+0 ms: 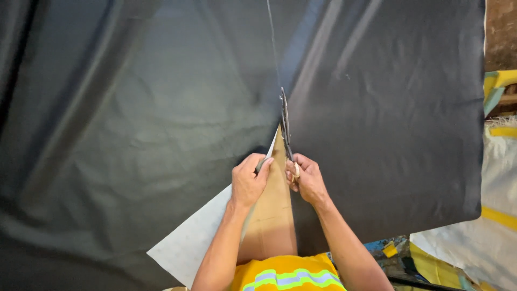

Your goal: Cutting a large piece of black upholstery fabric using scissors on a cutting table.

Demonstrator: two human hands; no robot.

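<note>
Black fabric sheet [161,108] covers nearly the whole work surface, spread flat w/ soft creases, its right edge hanging near the right side of the view. A cut runs up the middle from the near edge; a thin straight line [272,43] carries on from the cut toward the far edge. Where the cloth has parted, a brown cardboard-coloured surface [272,215] shows in a narrow wedge.

Scissors [284,121] sit in the cut, blades pointing away from the person, tips at the top of the slit. Right hand [306,180] is closed round the scissor handles, just right of the wedge. Left hand [249,180] is closed too, pinching the cut edge of the left flap, which is folded back so its pale grey-white underside [188,242] shows toward the near-left. The two hands are near each other, wedge between them.

Person wears a yellow hi-vis vest [288,275] w/ reflective stripe, at the near edge. Off the right edge of the cloth: white woven sacking [498,178] w/ yellow bands, and small yellow bits lower down.
</note>
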